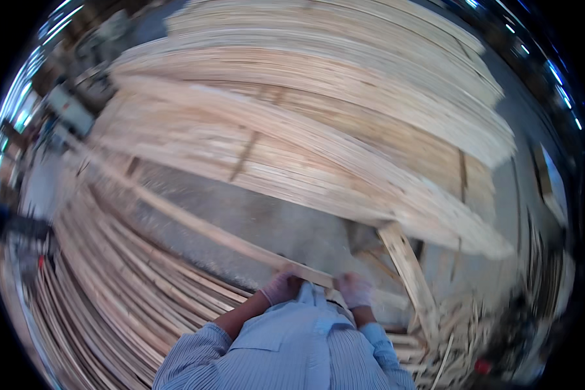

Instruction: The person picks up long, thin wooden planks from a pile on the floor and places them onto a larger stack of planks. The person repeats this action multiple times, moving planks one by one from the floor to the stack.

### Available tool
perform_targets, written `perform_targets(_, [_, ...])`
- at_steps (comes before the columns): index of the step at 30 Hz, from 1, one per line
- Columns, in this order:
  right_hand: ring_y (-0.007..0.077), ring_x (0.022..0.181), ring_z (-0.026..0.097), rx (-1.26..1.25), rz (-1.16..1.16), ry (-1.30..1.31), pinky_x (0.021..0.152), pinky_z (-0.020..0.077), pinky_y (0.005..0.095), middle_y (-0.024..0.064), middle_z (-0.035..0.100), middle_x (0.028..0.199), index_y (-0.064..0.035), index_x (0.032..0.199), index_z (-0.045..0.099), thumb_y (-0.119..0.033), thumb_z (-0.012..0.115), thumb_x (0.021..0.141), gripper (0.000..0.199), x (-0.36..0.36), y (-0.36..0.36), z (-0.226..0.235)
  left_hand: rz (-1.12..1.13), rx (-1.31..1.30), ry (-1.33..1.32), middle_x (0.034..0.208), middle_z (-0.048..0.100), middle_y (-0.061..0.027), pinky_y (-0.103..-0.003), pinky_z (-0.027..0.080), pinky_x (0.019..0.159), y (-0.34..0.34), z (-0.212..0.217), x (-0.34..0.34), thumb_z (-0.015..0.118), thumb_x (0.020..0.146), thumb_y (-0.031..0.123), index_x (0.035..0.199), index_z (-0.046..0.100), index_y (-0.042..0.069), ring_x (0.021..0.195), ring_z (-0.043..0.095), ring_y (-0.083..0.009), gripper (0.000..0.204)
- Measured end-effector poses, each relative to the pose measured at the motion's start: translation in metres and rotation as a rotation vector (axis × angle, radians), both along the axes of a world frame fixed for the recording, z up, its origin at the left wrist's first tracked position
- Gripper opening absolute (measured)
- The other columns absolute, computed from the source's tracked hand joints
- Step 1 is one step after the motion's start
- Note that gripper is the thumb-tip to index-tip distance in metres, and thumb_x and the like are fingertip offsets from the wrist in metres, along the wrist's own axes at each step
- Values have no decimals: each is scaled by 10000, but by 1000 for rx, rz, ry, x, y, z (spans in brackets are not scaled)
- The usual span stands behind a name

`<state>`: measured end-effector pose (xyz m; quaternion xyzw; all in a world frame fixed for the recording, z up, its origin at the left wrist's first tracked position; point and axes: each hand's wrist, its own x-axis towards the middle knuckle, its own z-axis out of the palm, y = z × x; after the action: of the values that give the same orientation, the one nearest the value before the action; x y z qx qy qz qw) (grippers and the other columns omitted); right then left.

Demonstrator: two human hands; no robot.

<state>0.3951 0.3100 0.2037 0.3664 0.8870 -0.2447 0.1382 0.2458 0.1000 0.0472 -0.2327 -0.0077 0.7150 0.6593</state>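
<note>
A long, narrow wooden board (pixel 201 227) runs from the far left to my waist, held with both hands. My left hand (pixel 283 286), in a pale glove, is closed around it near its close end. My right hand (pixel 355 290), also gloved, grips the board's end just to the right; motion blurs its fingers. Left of my body lies a stack of long wooden strips (pixel 130 266), below the held board. Beyond the board spreads a wide layered stack of pale boards (pixel 318 110), with one board (pixel 318 143) lying slantwise across it.
A wooden support beam (pixel 409 279) slants down at the right of the big stack. Scrap wood pieces (pixel 455 338) lie in a heap at the lower right. A pale machine or cabinet (pixel 70 110) stands at the far left. Grey floor (pixel 260 218) shows between the stacks.
</note>
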Motion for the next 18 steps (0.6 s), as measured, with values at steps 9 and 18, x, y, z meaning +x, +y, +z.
perform_targets(9, [367,876,665,-44,60,5,772,504,469,183,702,880,-84,955,719,-533,646,831,472,51,36,16,189,-583,427,1155,583,-123,-492,503,973,-1,77,-52,659,916,339,1211,516,96,1084,582,-319,409])
perform_targets(18, [224,750,687,-686,-152,8,743,530,353,142,721,799,0,1001,712,-411,609,896,437,-4,-11,-64,606,-725,231,1074,643,-93,-509,488,961,-72,24,-129,657,925,352,1145,581,118,1043,614,-277,330])
